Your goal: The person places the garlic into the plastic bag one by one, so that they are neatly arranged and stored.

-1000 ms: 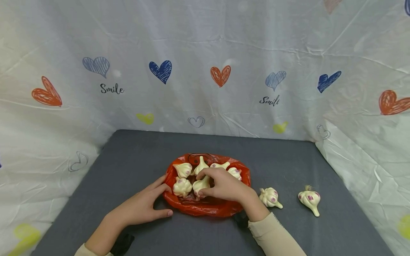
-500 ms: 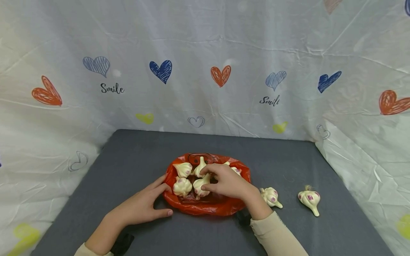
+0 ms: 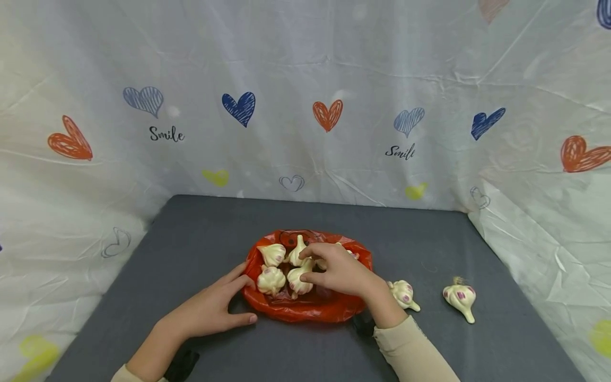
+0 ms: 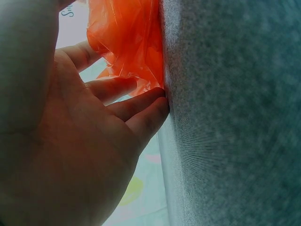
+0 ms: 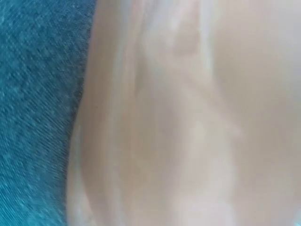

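An opened red plastic bag [image 3: 305, 315], its rim rolled outward, lies on the dark table with several garlic bulbs in it. My left hand [image 3: 215, 307] rests at its left side with fingers spread. In the left wrist view, the fingers [image 4: 110, 89] touch the red plastic, and the lower ones reach down to the tabletop. Above the bag, my right hand [image 3: 336, 270] has its thumb and fingers parted around the neck of the front middle garlic bulb [image 3: 298, 284]. Bulbs behind the right hand are partly hidden. Blurred skin fills most of the right wrist view.
Two more garlic bulbs lie on the table right of the bag: one close by [image 3: 403, 293], partly behind the right wrist, another farther right [image 3: 460, 300]. The dark grey table [image 3: 215, 223] ends at a white curtain [image 3: 286, 143] printed with hearts.
My right hand has shifted slightly right and its thumb has come off the front middle garlic bulb, which now shows more fully. My left hand has stayed at the bag's side.
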Motion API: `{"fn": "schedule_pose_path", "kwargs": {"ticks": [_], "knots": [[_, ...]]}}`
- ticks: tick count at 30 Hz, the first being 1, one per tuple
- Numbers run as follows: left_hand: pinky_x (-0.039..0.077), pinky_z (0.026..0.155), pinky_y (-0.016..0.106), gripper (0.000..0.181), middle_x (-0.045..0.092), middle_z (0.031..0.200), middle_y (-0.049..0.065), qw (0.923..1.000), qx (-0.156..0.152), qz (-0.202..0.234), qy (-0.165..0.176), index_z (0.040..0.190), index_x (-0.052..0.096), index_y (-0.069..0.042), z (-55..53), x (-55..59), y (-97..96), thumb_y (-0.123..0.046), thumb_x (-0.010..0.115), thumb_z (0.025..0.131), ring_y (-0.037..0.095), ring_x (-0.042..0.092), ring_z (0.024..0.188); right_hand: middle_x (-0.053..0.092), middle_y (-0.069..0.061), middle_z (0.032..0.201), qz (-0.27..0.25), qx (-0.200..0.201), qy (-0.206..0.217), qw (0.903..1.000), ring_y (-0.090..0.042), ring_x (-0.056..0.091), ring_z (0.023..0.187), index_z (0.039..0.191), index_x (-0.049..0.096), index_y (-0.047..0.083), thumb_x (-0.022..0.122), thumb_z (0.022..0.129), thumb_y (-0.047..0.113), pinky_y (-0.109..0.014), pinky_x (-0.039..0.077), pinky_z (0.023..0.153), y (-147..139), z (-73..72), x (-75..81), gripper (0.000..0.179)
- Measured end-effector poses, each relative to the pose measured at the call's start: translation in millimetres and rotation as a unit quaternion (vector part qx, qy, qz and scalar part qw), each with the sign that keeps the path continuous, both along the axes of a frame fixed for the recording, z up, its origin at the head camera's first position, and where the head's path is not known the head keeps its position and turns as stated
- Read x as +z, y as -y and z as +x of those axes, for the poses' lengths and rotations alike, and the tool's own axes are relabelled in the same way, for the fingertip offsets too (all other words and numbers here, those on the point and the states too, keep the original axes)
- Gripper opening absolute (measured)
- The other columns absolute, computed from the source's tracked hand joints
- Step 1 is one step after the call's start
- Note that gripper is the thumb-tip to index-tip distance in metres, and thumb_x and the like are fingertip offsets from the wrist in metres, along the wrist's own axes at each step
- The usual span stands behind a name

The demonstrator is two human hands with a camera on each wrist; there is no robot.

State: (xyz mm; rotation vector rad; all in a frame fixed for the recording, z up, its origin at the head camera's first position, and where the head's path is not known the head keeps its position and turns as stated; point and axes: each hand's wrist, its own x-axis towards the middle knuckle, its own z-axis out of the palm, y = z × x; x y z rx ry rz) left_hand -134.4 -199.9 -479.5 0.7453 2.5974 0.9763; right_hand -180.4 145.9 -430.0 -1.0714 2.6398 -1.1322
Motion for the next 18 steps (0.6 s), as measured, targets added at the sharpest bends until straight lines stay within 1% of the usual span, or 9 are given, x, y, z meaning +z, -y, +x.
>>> {"fn": "schedule_pose_path", "kwargs": {"ticks": [4, 5, 7, 13, 18], "knots": [[0.040, 0.117, 0.067, 0.047, 0.019, 0.180, 0.011, 1.0000, -0.003, 0.003, -0.005, 0.127, 0.062, -0.037, -0.2, 0.0, -1.9, -0.062, 0.083, 0.093, 0.042, 0.028, 0.162, 0.075, 0.000, 0.125, 0.005, -0.022, -0.003, 0.9997, -0.025, 0.069, 0.105, 0.130, 0.074, 0.009, 0.087, 0.097, 0.028, -0.050, 0.059, 0.093, -4, 3.5, 5.2, 0.040], [0.040, 0.118, 0.067, 0.047, 0.019, 0.180, 0.011, 1.0000, -0.003, 0.002, -0.005, 0.127, 0.062, -0.037, -0.2, 0.2, -2.3, -0.062, 0.083, 0.093, 0.042, 0.028, 0.162, 0.074, -0.001, 0.127, 0.005, -0.024, -0.005, 0.9997, -0.023, 0.069, 0.110, 0.131, 0.073, 0.010, 0.087, 0.098, 0.028, -0.052, 0.058, 0.096, -5, 4.1, 6.4, 0.040], [0.039, 0.118, 0.068, 0.047, 0.019, 0.180, 0.012, 1.0000, -0.005, 0.004, -0.006, 0.128, 0.062, -0.037, -0.4, 0.4, -3.1, -0.062, 0.083, 0.093, 0.042, 0.028, 0.162, 0.074, -0.002, 0.129, 0.004, -0.027, -0.007, 0.9996, -0.022, 0.069, 0.116, 0.132, 0.073, 0.009, 0.086, 0.098, 0.028, -0.054, 0.057, 0.100, -7, 5.6, 9.3, 0.040], [0.039, 0.118, 0.069, 0.048, 0.019, 0.180, 0.014, 0.9999, -0.010, 0.008, -0.004, 0.129, 0.062, -0.036, -0.7, 1.5, -2.0, -0.062, 0.082, 0.094, 0.044, 0.027, 0.162, 0.074, -0.008, 0.130, -0.026, -0.026, -0.024, 0.9991, -0.028, 0.070, 0.121, 0.133, 0.072, 0.007, 0.087, 0.097, 0.025, -0.055, 0.060, 0.097, -11, 5.8, 14.9, 0.042], [0.039, 0.117, 0.070, 0.050, 0.019, 0.180, 0.015, 0.9999, -0.012, 0.006, -0.005, 0.128, 0.062, -0.034, -1.1, 2.0, 0.4, -0.064, 0.081, 0.094, 0.046, 0.027, 0.161, 0.074, -0.009, 0.132, -0.025, -0.017, -0.025, 0.9992, -0.028, 0.070, 0.123, 0.135, 0.071, 0.006, 0.086, 0.099, 0.027, -0.053, 0.059, 0.100, -8, 3.7, 15.8, 0.044]]}}
